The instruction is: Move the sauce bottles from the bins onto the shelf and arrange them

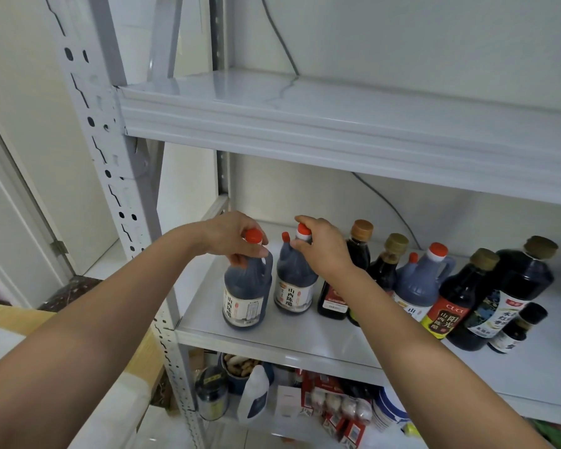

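Where the white metal shelf (272, 341) nears its left front corner, two dark plastic jugs with red caps stand side by side. The left hand (232, 241) has its fingers curled round the neck of the left jug (243, 296). The right hand (323, 251) has its fingertips pinched on the cap of the right jug (293, 286). Further dark sauce bottles (460, 296) stand toward the right edge.

Left hand (232, 236) and right hand (321, 246) each grip the red-capped neck of a vinegar jug (245, 293) (295, 288), standing upright on a shelf (305, 345) beside other bottles (460, 293).
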